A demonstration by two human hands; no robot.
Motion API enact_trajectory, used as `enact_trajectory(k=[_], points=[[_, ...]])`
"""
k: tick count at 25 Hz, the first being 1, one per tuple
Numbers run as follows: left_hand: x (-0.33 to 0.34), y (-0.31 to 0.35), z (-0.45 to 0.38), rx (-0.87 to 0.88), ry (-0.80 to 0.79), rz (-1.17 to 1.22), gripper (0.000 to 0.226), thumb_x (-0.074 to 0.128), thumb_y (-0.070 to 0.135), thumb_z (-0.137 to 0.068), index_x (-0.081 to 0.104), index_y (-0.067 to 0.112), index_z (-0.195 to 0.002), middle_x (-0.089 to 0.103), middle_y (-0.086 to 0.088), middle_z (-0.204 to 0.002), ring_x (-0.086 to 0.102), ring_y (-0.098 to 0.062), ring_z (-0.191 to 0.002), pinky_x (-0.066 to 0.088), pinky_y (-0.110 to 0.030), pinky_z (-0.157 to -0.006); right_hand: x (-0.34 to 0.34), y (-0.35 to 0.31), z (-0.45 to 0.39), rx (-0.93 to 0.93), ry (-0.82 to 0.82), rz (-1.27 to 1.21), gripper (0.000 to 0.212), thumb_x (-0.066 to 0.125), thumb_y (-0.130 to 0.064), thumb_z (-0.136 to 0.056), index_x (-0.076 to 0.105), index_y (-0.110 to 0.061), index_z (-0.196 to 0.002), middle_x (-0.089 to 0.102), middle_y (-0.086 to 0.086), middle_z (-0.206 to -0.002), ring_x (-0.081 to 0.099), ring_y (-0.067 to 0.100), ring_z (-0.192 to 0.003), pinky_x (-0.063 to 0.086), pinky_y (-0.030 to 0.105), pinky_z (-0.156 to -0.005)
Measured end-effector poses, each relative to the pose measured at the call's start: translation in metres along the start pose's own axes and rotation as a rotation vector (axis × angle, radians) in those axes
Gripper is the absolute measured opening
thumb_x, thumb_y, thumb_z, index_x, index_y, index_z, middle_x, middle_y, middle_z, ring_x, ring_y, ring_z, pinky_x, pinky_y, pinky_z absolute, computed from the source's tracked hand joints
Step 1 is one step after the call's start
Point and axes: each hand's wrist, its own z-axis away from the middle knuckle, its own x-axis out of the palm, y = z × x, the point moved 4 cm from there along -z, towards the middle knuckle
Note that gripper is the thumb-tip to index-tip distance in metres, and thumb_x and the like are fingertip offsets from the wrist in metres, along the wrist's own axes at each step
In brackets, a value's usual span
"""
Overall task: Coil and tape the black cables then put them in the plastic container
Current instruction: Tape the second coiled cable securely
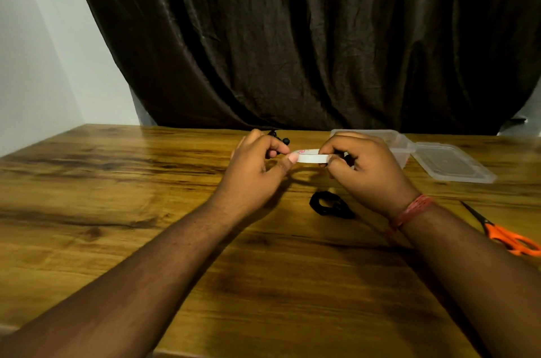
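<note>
tape roll [311,156]: far half hidden by right hand [369,170] | container [402,143]: partly hidden | scissors [510,237]: cut by right edge | black item [279,138]: mostly hidden behind left hand [257,170]

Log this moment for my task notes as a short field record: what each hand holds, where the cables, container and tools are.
left hand: left hand pinches the end of the white tape roll
right hand: right hand grips the same roll, held above the brown wooden table
coiled cable: black coiled cable lies on the table below the hands
other cable: black cable partly hidden behind the left hand
container: clear plastic container, open, far right
lid: clear plastic lid beside it
scissors: orange-handled scissors, right edge
</note>
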Motion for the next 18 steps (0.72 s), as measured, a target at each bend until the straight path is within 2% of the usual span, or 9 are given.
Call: enact_trajectory(k=[4, 7, 12, 18], points=[[0.0002, -0.0001, -0.0006, -0.001, 0.018, -0.015, 0.011, 0.064, 0.029, -0.092, 0.065, 0.021, -0.098, 0.048, 0.015, -0.092, 0.051, -0.008, -0.091, 0.045, -0.026, -0.073, -0.0002, 0.0003, 0.0000, -0.017, 0.012, 0.037, 0.016, 0.053, -0.021, -0.080, 0.069, -0.019, -0.080, 0.060, -0.008, -0.072, 0.054, 0.009, -0.071, 0.045, 0.035, -0.061], [0.0020, -0.0001, -0.0001, 0.018, 0.024, -0.030, 0.012, 0.065, 0.026, -0.091, 0.068, 0.017, -0.099, 0.046, 0.018, -0.088, 0.049, -0.003, -0.083, 0.037, -0.017, -0.065, 0.0006, -0.0019, 0.0004, -0.045, 0.006, 0.082, 0.015, 0.052, -0.022, -0.081, 0.067, -0.018, -0.080, 0.057, -0.009, -0.072, 0.052, 0.008, -0.070, 0.045, 0.036, -0.061], [0.0041, -0.0017, -0.0006, 0.003, 0.020, 0.002, 0.009, 0.065, 0.024, -0.091, 0.068, 0.017, -0.096, 0.049, 0.014, -0.088, 0.051, -0.005, -0.081, 0.039, -0.017, -0.064, 0.0029, -0.0064, 0.0010, -0.066, -0.036, 0.173, 0.014, 0.052, -0.024, -0.082, 0.065, -0.018, -0.080, 0.057, -0.005, -0.074, 0.052, 0.014, -0.071, 0.047, 0.039, -0.061], [0.0063, -0.0075, -0.0023, -0.051, -0.018, 0.069, 0.003, 0.063, 0.023, -0.090, 0.065, 0.024, -0.088, 0.054, 0.010, -0.091, 0.053, -0.003, -0.081, 0.040, -0.008, -0.067, 0.0022, -0.0078, 0.0006, -0.061, -0.050, 0.142, 0.015, 0.051, -0.023, -0.082, 0.066, -0.018, -0.081, 0.057, -0.006, -0.075, 0.052, 0.012, -0.072, 0.047, 0.038, -0.061]])
